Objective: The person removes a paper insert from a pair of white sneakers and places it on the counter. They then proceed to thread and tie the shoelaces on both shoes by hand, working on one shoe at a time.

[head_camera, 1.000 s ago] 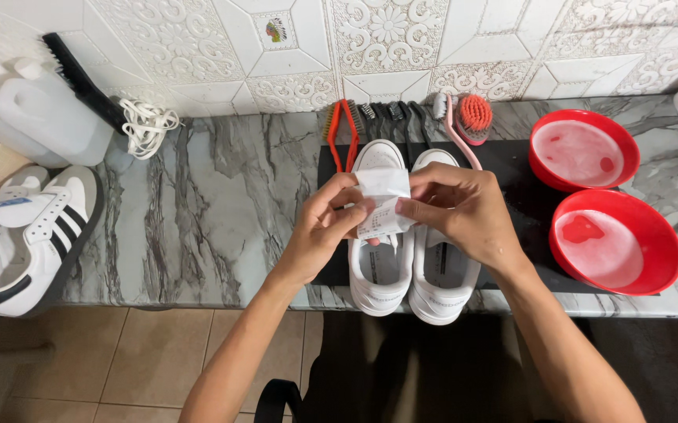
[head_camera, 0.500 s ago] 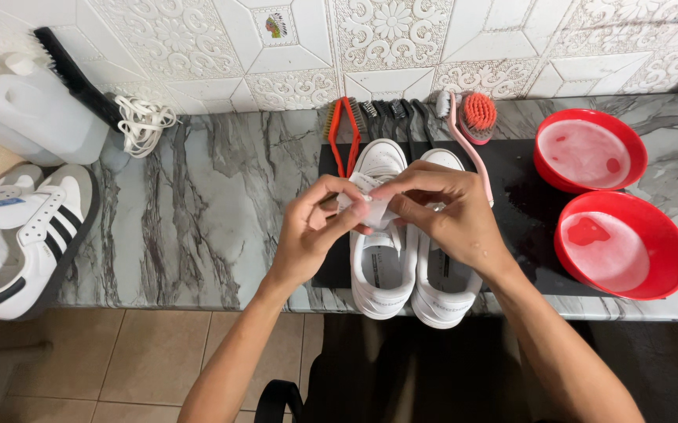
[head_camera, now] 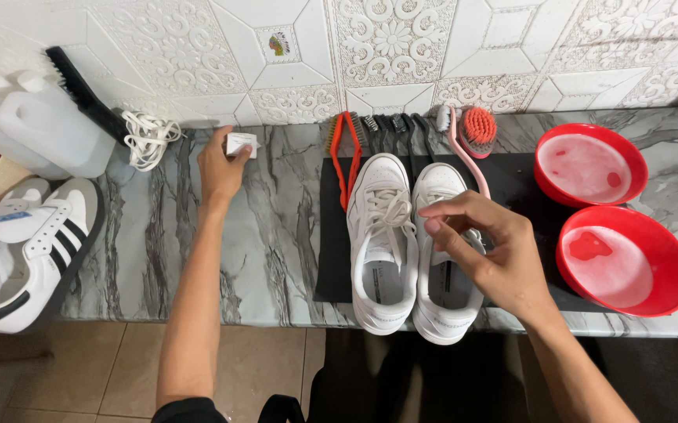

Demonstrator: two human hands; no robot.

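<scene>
While the left hand (head_camera: 221, 168) pinches a small white wad (head_camera: 242, 144) in a narrow grip at the back of the marble desk (head_camera: 272, 251), the right hand (head_camera: 495, 254) hovers loosely curled, holding nothing, over the right white sneaker (head_camera: 441, 313). Both sneakers sit side by side on a black mat (head_camera: 331, 258), their heels close to the desk's front edge. Setting the wad down flat near the wall, just beside the white laces (head_camera: 144, 139), would suit best. Bare marble lies between the arms; two red bowls (head_camera: 625, 258) crowd the right.
</scene>
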